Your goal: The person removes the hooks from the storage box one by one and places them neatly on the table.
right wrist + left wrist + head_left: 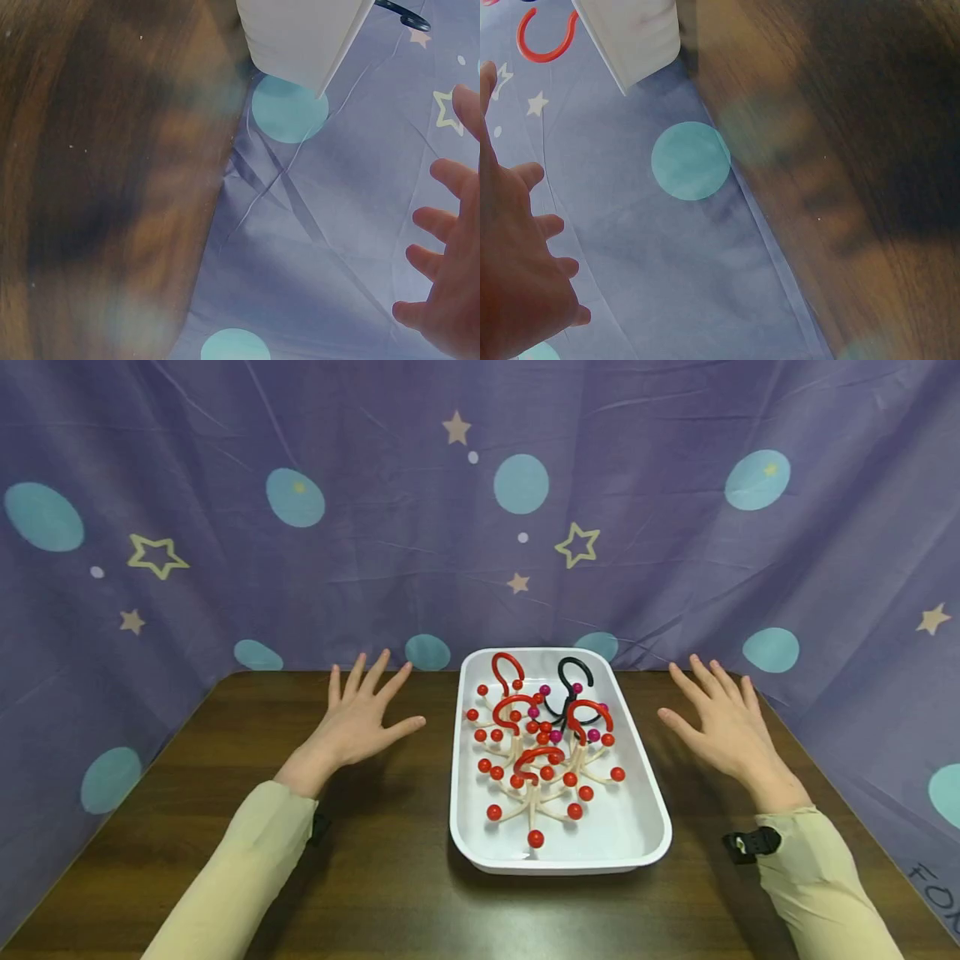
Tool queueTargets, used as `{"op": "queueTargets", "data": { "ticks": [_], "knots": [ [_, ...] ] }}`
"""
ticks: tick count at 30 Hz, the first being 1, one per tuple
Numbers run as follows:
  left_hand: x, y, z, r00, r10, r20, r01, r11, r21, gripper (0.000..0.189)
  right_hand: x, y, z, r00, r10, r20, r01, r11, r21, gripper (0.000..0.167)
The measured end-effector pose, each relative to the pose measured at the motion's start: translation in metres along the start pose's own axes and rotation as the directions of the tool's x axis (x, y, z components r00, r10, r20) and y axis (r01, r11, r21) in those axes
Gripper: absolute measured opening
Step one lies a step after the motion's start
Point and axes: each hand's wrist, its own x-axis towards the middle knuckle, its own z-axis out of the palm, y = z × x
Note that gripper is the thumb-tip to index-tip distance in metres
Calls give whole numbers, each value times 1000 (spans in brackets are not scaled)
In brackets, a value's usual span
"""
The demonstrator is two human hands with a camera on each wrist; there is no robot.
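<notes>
In the head view a white tray (555,865) holds several scalp massagers. Most have beige legs tipped with red balls and red hooked handles, like the front one (533,795); a black massager (567,710) with magenta balls lies at the back right. My left hand (356,722) is left of the tray, fingers spread, holding nothing. To the right of the tray, my right hand (726,727) is also spread and holds nothing. The left wrist view catches a red hook (544,57) beyond the tray wall; the right wrist view shows a black hook end (414,21).
The tray stands on a dark wooden table (375,860). Behind and beside the table hangs a purple curtain (375,527) with stars and teal dots. A black strap (753,843) sits at the right wrist, over a pale sleeve.
</notes>
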Motion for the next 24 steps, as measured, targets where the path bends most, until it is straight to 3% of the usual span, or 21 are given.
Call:
{"op": "queueTargets", "data": {
  "ticks": [14,19,24],
  "knots": [
    [-2,1,-2,1000,-3,-8,3,1000,-10,86,-1,-2,6,1000,7,5,-7,1000,26,66],
    [-3,4,-1,1000,15,-7,-15,999,-29,86,-4,-7,10,1000,1,-6,-1,995,102,61],
    [-7,13,-2,999,45,-2,-45,992,-120,80,-6,-12,17,1000,16,9,-18,971,240,57]
  ]
}}
